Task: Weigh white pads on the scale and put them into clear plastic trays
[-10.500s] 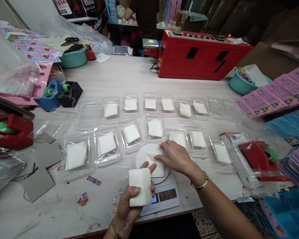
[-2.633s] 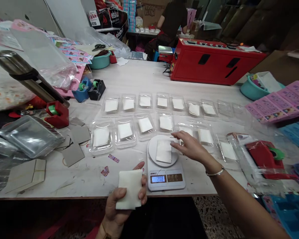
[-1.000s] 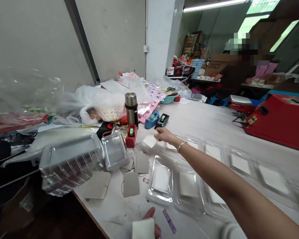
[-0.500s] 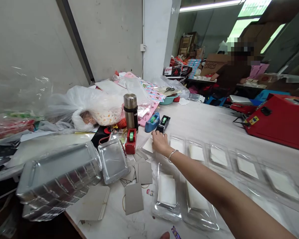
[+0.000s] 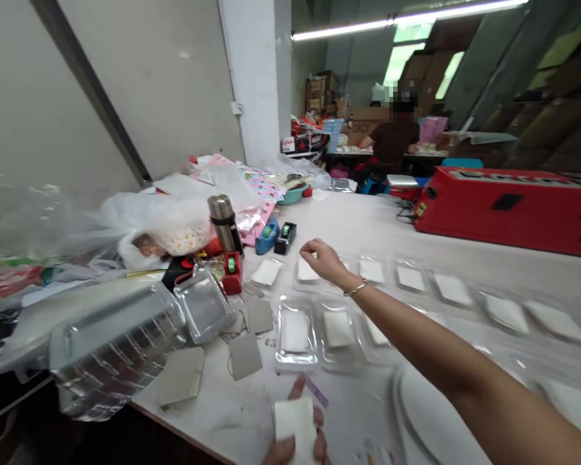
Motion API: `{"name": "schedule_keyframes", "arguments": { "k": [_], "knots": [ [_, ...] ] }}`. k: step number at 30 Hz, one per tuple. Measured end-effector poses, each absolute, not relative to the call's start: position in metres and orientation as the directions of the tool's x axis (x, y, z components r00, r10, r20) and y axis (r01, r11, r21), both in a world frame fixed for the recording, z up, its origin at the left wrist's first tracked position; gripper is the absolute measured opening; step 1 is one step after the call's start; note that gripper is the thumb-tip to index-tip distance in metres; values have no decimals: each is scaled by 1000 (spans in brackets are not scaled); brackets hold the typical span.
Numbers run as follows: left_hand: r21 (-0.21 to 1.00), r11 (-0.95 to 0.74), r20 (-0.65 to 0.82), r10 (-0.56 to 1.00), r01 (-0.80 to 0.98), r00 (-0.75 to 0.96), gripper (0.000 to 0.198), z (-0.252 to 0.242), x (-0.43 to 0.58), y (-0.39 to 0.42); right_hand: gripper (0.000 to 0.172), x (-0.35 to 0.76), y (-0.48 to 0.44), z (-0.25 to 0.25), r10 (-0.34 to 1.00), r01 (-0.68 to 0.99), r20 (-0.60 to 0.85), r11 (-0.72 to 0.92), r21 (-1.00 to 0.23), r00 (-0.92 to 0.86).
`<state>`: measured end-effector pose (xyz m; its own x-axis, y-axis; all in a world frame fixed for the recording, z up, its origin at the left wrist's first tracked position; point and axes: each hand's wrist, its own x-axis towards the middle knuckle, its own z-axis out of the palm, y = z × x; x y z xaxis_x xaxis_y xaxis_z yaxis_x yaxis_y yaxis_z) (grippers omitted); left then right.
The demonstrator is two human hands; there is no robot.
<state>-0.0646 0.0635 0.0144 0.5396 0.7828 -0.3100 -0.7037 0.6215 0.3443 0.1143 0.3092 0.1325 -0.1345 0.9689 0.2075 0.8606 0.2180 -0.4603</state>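
While the left hand [image 5: 321, 439] grasps a small stack of soft white square sheets [image 5: 294, 421] at the near edge of view, thumb across its face, the right hand [image 5: 325, 263] is extended over the back row of clear rectangular plastic trays [image 5: 296, 363]. The right fingers are curled above the second tray from the left; cannot tell whether they pinch anything. A silver metal bangle [image 5: 356, 288] circles that wrist.

The trays stand in two rows on the pale surface [image 5: 348, 223], white sheets lying inside those that show clearly. The back row's leftmost tray, sheet inside, sits just beside a red tape dispenser [image 5: 232, 274]. Left of the front row: grey square cards [image 5: 245, 356], then nested clear containers [image 5: 119, 339]. Lower right: a white round platform [image 5: 433, 413], blurred, partly behind the right forearm. Far side: a red box-shaped machine [image 5: 503, 213].
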Motion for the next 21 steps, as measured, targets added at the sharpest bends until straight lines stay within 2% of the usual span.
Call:
{"name": "schedule_keyframes", "arguments": {
  "k": [1, 3, 6, 9, 10, 12, 14, 17, 21],
  "knots": [
    [319, 605, -271, 795, -729, 542, 92, 21, -55, 62, 21, 132, 278, 140, 969, 850, 210, 219, -480, -131],
    [252, 620, -274, 782, -743, 560, 84, 38, -33, 56, 19, 163, 204, 150, 968, 828, 220, 224, -514, -125],
    [147, 733, -354, 665, -664, 657, 74, 63, 4, 44, 12, 189, 82, 154, 901, 707, 339, 426, -565, -272],
    [31, 792, -443, 558, -610, 701, 50, 80, 42, 25, 20, 194, -15, 145, 879, 746, 277, 476, -465, -388],
    [4, 800, -471, 531, -599, 705, 40, 84, 54, 17, 23, 194, -38, 140, 887, 794, 274, 458, -401, -373],
    [-23, 822, -513, 479, -569, 712, 24, 87, 75, -1, 17, 194, -71, 129, 906, 872, 295, 388, -298, -303],
    [-6, 848, -532, 446, -530, 720, 17, 89, 91, -18, 10, 198, -92, 121, 923, 907, 317, 312, -281, -219],
    [52, 874, -543, 430, -482, 721, 21, 89, 104, -39, 7, 208, -111, 116, 939, 891, 321, 246, -382, -121],
    [98, 900, -561, 402, -424, 723, 28, 92, 108, -54, 9, 221, -129, 114, 966, 781, 257, 178, -599, -23]
  ]
}}
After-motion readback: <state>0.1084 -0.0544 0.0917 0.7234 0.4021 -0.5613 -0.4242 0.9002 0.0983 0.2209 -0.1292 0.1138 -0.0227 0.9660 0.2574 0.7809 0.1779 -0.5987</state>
